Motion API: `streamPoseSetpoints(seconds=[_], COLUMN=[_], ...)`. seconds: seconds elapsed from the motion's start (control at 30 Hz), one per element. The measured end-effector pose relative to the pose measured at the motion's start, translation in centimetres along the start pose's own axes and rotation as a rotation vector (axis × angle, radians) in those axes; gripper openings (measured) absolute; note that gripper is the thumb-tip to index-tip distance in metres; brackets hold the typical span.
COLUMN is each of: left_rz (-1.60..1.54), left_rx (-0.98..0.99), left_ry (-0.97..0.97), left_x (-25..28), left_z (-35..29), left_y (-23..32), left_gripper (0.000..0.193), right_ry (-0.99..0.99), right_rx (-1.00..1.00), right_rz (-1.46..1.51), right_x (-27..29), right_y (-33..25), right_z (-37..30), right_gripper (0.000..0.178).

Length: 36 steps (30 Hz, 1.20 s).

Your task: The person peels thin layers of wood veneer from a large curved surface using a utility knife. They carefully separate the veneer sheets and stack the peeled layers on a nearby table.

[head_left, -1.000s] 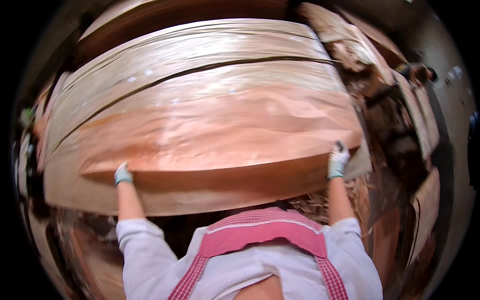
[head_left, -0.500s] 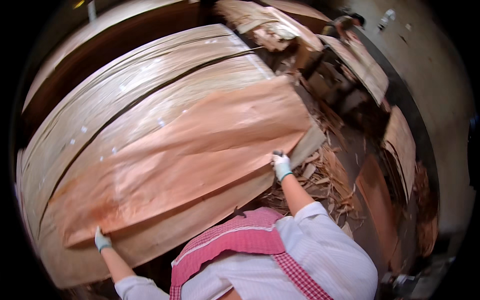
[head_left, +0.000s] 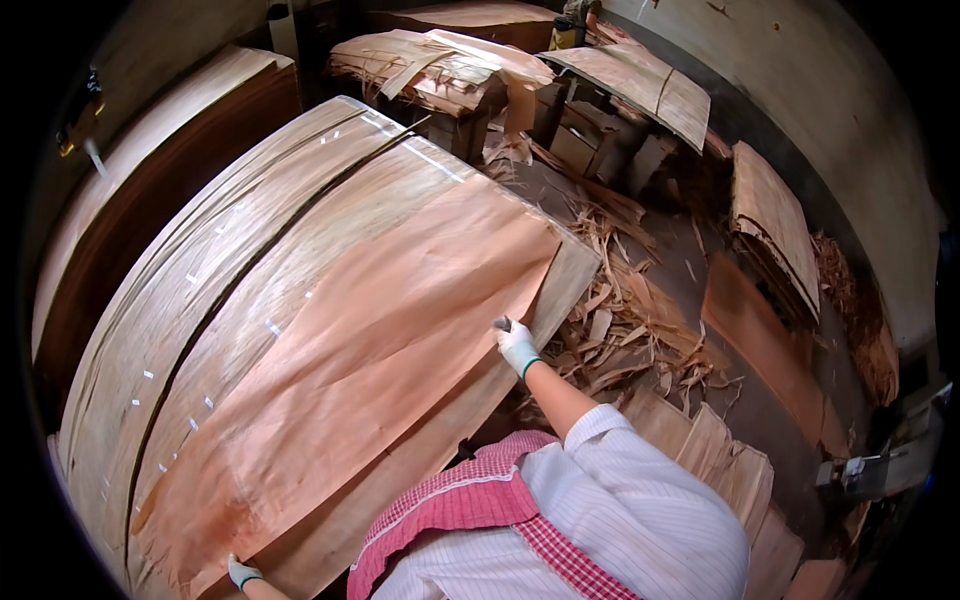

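Spread wide, pull even, go gently

From the head camera, I look down on a broad, thin, reddish-tan sheet of wood veneer [head_left: 380, 360]. It lies slantwise over a large pale wooden stack [head_left: 370, 225], nearer me than the dark curving gap [head_left: 207, 322] in the stack's top. A pale strip of the stack shows along my side of the sheet, and dark shadow under that edge suggests it is slightly raised.

My right hand, in a white glove with a teal cuff [head_left: 517, 346], is closed around a small dark object [head_left: 502, 324] at the sheet's near edge, short of its far right corner. I cannot tell whether I also pinch the veneer there. My left hand, gloved alike [head_left: 241, 572], is at the same edge near the other end; whether its fingers grip or only touch, I cannot tell.

To handle this well, I judge both hands should pull equally, since shallow creases run along the face and one-sided tension could deepen them or start a split. The small dark object should stay clear of the surface. The edge wants lining up with the stack's rim, away from the loose reddish-brown wood scraps [head_left: 630, 340] beyond it.
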State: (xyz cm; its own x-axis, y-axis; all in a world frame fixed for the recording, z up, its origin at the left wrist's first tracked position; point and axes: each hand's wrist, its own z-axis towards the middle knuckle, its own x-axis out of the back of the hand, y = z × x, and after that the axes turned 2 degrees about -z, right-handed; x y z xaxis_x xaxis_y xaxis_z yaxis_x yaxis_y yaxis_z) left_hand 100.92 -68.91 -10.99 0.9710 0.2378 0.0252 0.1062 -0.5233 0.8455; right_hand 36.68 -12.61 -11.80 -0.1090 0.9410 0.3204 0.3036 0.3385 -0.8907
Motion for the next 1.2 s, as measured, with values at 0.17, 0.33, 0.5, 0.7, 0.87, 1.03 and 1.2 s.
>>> streamPoseSetpoints(seconds=[0.17,0.33,0.5,0.7,0.87,1.03,1.2], left_rz=[0.034,0.048,0.121,0.189,0.321,0.929,1.369], left_rx=[0.006,-0.023,-0.030,-0.285,-0.157,-0.900,-1.291], left_ry=[-0.064,-0.346,-0.114,0.233,0.613,0.398,-0.162], left_x=[-1.2,-7.7,-0.6,0.3,4.7,-16.8,-26.3], left_z=[-0.4,0.5,4.2,4.6,0.1,-14.0,-19.4], left_y=[-0.6,-3.6,-1.8,-4.2,-0.8,-0.2,-8.4], left_gripper=[0.019,0.034,0.035,0.015,0.045,0.052,0.061], right_ry=[0.112,0.142,-0.062,-0.108,-0.202,-0.083,-0.012], right_rx=[0.108,0.281,0.272,0.042,0.005,0.082,0.341], right_rz=[-0.150,-0.173,0.085,0.036,-0.034,0.047,-0.244], right_x=[1.0,6.2,3.5,6.2,3.8,7.0,2.2], right_y=[-1.2,2.9,0.0,1.7,1.3,0.8,-0.1], right_z=[-0.3,4.8,1.2,3.0,4.9,2.3,1.4], right_gripper=[0.022,0.024,0.030,0.022,0.020,0.028,0.027])
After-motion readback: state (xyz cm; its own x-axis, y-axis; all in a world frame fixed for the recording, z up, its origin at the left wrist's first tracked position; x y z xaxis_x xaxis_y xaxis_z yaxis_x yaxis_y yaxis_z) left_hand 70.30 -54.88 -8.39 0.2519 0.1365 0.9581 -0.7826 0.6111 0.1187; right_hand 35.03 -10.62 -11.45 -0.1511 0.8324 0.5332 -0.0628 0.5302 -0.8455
